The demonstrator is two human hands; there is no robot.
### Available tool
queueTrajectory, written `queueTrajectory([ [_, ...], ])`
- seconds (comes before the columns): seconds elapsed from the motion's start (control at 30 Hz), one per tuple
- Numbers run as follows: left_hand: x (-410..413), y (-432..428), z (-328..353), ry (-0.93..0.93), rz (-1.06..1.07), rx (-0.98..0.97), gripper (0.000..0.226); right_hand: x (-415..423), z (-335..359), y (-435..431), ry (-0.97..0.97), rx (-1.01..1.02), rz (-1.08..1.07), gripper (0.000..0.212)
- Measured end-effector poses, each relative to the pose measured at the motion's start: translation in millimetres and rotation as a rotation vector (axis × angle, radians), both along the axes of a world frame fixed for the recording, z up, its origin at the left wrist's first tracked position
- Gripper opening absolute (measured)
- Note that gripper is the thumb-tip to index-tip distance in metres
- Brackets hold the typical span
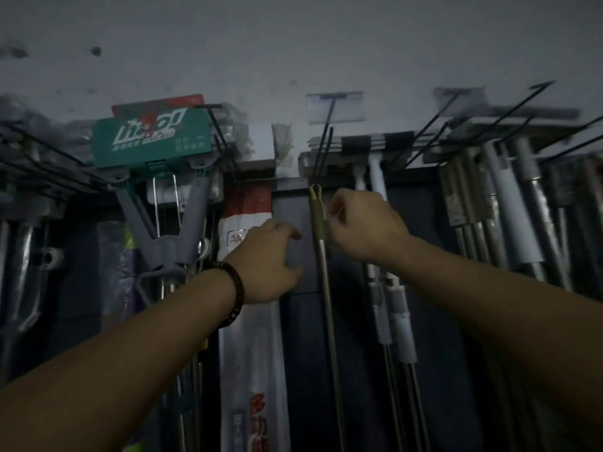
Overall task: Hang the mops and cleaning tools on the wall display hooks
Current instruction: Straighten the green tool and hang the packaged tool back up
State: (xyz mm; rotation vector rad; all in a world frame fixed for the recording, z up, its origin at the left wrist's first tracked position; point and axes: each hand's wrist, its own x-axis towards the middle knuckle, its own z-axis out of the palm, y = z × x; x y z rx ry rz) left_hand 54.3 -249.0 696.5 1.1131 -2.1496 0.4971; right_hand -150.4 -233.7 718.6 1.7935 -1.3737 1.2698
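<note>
A thin metal pole point(326, 288) stands upright in the middle of the wall display. Its olive end cap with a hanging loop point(316, 195) sits just under the tips of a black double-wire hook point(323, 151). My right hand point(362, 226) is at the cap's right side, fingers curled against the olive sleeve and pinching it. Left of the pole, and apart from it, my left hand point(270, 259) hovers with loosely curled fingers and holds nothing. It wears a dark bead bracelet at the wrist.
A green-carded squeeze mop point(153, 138) hangs at the upper left, with a white packaged tool point(251, 321) beside it. White-handled mops point(378, 177) and several grey poles point(509, 207) hang to the right. More black wire hooks point(434, 132) jut out along the top. The light is dim.
</note>
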Motion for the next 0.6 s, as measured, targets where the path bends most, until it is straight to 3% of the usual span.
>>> queueTrajectory([
  [0.1, -24, 16, 3, -0.072, -0.065, -0.121, 0.068, -25, 6, 22, 0.088, -0.017, -0.174, 0.033],
  [0.27, -73, 23, 27, -0.163, 0.0, -0.219, 0.096, -62, 33, 33, 0.213, 0.036, -0.378, 0.066],
  [0.6, -145, -20, 90, -0.117, 0.149, -0.28, 0.116, -99, 76, -18, 0.222, 0.038, -0.303, 0.094],
])
